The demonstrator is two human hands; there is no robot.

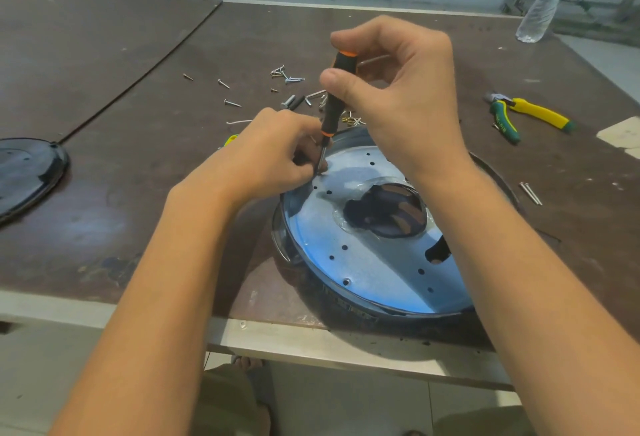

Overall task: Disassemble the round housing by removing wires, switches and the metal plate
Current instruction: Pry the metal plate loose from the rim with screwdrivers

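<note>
Unscrewing the metal plate at the far rim of the round housing, which sits at the near edge of the counter

My right hand has its grip closed on the handle of the screwdriver, held nearly upright, while my left hand pinches its fingertips together around the shaft at the tip, hiding the screw itself. The likely faults, as I judge them: the tip may ride out of the screw head if I tilt the handle, scoring the plate or jabbing my left fingers; the freed screw may drop through the plate's central opening or roll among the loose screws beyond; and the housing, close to the counter edge, may shift under downward pressure, since neither hand steadies it
</note>
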